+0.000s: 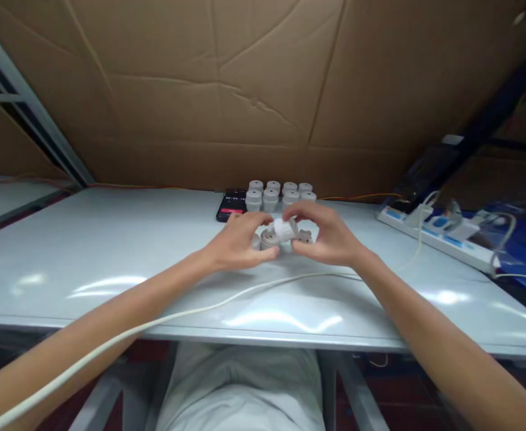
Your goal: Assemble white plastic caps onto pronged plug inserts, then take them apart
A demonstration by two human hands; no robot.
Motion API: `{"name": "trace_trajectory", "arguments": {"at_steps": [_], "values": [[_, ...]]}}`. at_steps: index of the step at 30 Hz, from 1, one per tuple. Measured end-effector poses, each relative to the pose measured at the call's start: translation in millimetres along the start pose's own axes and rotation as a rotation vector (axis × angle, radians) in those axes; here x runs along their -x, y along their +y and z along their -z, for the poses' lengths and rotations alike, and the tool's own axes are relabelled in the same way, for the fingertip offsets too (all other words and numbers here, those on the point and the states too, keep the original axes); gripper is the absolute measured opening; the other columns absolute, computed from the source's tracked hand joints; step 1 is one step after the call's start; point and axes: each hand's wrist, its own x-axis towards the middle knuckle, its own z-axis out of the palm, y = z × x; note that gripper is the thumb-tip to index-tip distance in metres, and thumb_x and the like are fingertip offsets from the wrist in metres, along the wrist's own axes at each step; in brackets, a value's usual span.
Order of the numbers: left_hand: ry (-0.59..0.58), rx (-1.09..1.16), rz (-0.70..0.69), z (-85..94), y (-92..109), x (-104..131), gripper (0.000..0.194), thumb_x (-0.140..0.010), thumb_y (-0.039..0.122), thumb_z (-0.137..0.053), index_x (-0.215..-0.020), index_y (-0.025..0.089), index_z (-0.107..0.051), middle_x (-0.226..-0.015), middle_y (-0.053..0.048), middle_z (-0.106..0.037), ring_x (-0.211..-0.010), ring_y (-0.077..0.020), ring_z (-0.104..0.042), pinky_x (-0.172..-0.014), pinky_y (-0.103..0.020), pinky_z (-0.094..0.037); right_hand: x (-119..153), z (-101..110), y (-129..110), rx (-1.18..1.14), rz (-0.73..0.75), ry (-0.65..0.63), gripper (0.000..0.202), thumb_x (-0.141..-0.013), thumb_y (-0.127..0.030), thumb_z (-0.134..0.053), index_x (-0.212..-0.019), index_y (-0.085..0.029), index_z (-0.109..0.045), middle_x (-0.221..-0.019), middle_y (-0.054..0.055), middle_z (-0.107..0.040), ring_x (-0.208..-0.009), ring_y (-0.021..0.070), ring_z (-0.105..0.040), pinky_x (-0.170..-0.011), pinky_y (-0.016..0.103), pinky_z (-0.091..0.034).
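Observation:
My right hand [328, 233] is closed on a small white cylindrical plastic piece [285, 229], which it holds tilted. The fingers of my left hand [242, 239] curl around a round white part [269, 237] with small details on its top face, partly hidden by the fingers. The held piece is right over this part's edge; whether the two touch is unclear. Another small open-topped part [305, 236] is half hidden behind my right thumb. Just behind my hands, several white capped cylinders [271, 199] stand upright in two rows.
A black phone [231, 205] with a running timer lies left of the cylinders. A white power strip [443, 236] with plugs sits at the right. One pale cable [227, 301] crosses the white table [110, 251] and my left forearm. Cardboard [200, 108] walls the back.

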Motion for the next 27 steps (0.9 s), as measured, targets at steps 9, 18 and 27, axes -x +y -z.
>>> {"name": "trace_trajectory", "arguments": {"at_steps": [9, 18, 27], "values": [[0.003, 0.069, 0.071, -9.7, -8, -3, 0.034, -0.081, 0.041, -0.072, -0.106, 0.018, -0.068, -0.103, -0.006, -0.074, -0.097, -0.0273, -0.067, -0.091, -0.039, -0.048, -1, -3, -2, 0.027, -0.007, 0.004, 0.039, -0.068, -0.010, -0.065, -0.104, -0.026, -0.064, -0.106, 0.005, -0.072, -0.097, 0.0258, -0.066, -0.085, 0.039, -0.054], [0.168, 0.182, -0.027, 15.6, 1, -3, 0.042, -0.068, 0.023, -0.069, -0.109, 0.016, -0.065, -0.106, -0.006, -0.066, -0.092, -0.0214, -0.062, -0.083, -0.034, -0.051, 0, -2, -7, -0.178, -0.066, 0.114, 0.042, -0.072, -0.011, -0.068, -0.111, -0.025, -0.063, -0.112, 0.006, -0.069, -0.105, 0.0259, -0.068, -0.092, 0.041, -0.058], [0.161, 0.743, 0.201, 15.7, 0, -8, 0.035, -0.072, 0.036, -0.076, -0.098, 0.016, -0.065, -0.087, -0.002, -0.069, -0.073, -0.0155, -0.064, -0.063, -0.026, -0.050, 1, -7, -9, -0.250, -0.057, 0.139, 0.040, -0.073, -0.011, -0.072, -0.108, -0.025, -0.061, -0.113, 0.006, -0.066, -0.109, 0.0245, -0.066, -0.099, 0.041, -0.060]]}}
